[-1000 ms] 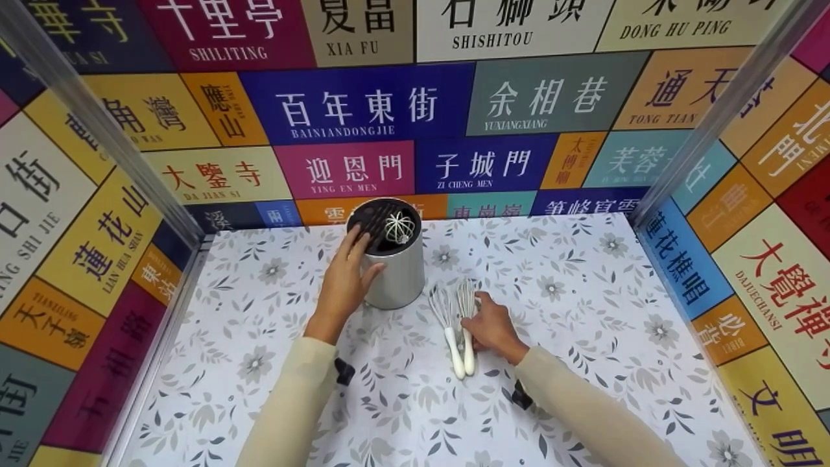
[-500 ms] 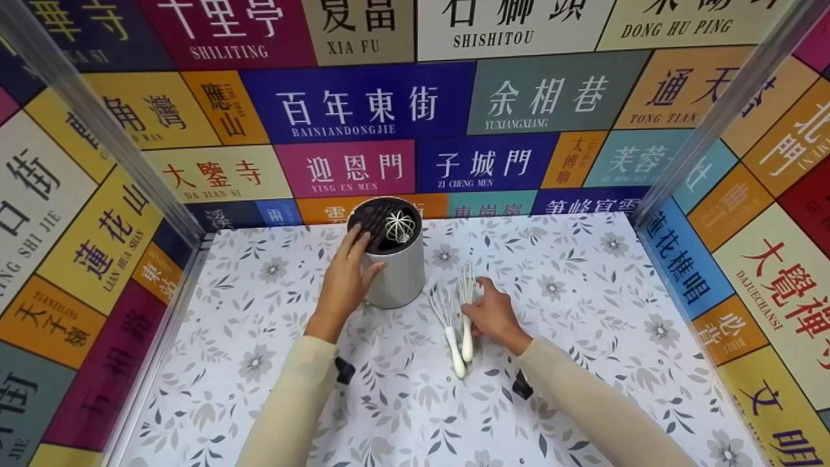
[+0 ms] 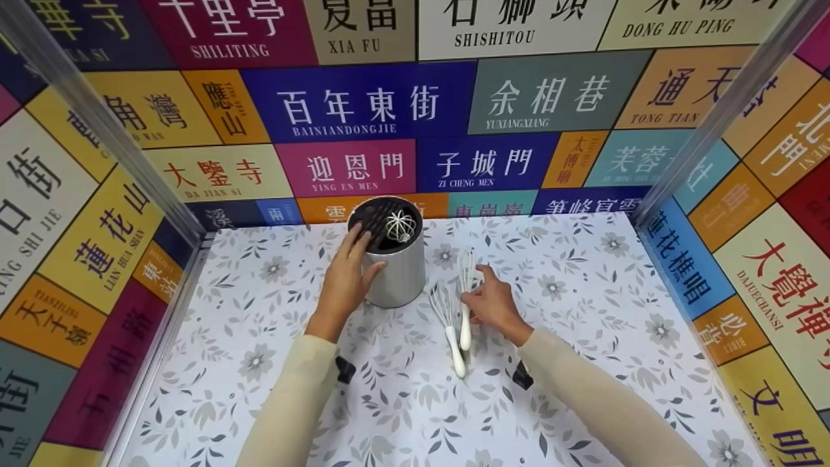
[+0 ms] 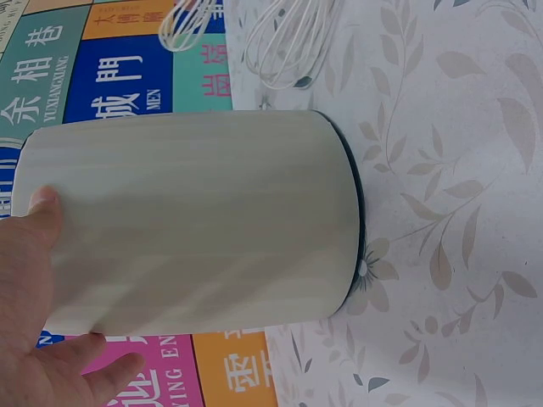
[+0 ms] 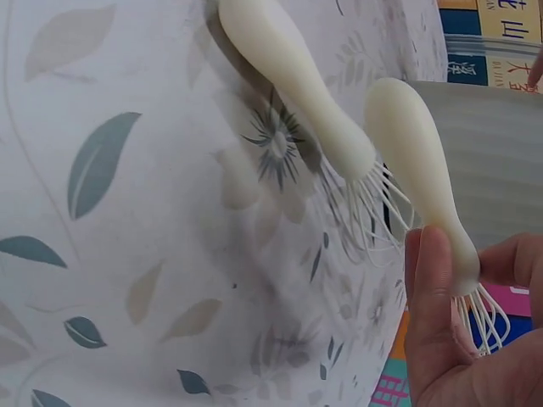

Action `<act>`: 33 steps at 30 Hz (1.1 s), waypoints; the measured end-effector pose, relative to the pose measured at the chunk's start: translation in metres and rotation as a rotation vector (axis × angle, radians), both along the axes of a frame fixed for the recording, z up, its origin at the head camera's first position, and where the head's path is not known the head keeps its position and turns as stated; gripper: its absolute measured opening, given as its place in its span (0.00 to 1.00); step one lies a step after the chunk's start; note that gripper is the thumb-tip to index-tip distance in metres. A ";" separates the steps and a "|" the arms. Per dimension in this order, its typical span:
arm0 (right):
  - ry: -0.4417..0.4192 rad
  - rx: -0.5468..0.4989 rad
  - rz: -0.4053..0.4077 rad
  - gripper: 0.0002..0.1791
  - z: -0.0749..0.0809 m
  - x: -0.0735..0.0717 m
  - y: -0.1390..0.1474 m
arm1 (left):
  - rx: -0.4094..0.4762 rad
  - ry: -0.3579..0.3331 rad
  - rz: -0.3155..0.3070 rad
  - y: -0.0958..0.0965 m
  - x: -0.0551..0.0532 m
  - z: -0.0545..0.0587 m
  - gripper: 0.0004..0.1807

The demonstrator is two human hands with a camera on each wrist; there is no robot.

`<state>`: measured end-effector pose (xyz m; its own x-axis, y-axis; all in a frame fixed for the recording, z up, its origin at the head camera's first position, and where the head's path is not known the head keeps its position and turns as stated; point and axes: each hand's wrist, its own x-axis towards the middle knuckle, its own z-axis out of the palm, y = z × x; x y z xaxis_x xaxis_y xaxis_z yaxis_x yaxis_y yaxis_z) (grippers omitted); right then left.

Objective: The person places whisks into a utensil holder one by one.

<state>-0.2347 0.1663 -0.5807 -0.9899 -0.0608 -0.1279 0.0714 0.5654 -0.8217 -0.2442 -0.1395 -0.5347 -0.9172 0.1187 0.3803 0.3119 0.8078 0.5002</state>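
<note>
- held whisk [image 5: 416, 161]: it is in my right grip [image 3: 494, 300], to the right of the metal holder, handle toward me and wires pointing toward the back wall; it looks raised above the counter.
- my right grip is closed in a pinch, thumb and fingers on the held whisk's neck, where the pale handle meets the wires.
- second whisk [image 3: 451, 334]: lying on the counter just to the left of the held whisk, its pale handle also toward me; i cannot tell whether the two touch.
- metal holder [image 3: 399, 279]: a silvery, upright cylinder standing near the back edge, with a black slotted insert [image 3: 376, 211] in its top.
- third whisk [image 3: 401, 226]: upright in the metal holder, wire loops showing above the right part of the insert.
- my left grip [image 3: 345, 282] rests on the metal holder's rim and side, fingers mostly extended, thumb apart from them, not wrapped around it.
- beige sleeves [image 3: 292, 395] cover both my forearms, with a small black piece [image 3: 345, 370] at each wrist.
- counter [image 3: 227, 363]: white, printed with grey flowers and leaves.
- back wall [image 3: 356, 100]: coloured blocks with chinese characters and latin lettering; similar blocks line both sides.
</note>
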 end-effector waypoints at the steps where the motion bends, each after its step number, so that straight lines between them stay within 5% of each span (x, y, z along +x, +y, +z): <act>1: -0.001 -0.006 0.002 0.42 0.002 -0.001 0.000 | 0.001 -0.001 0.001 0.000 0.000 0.000 0.37; 33: 0.144 -0.108 0.042 0.43 0.082 -0.038 -0.027 | 0.003 0.060 -0.011 -0.001 -0.001 -0.003 0.36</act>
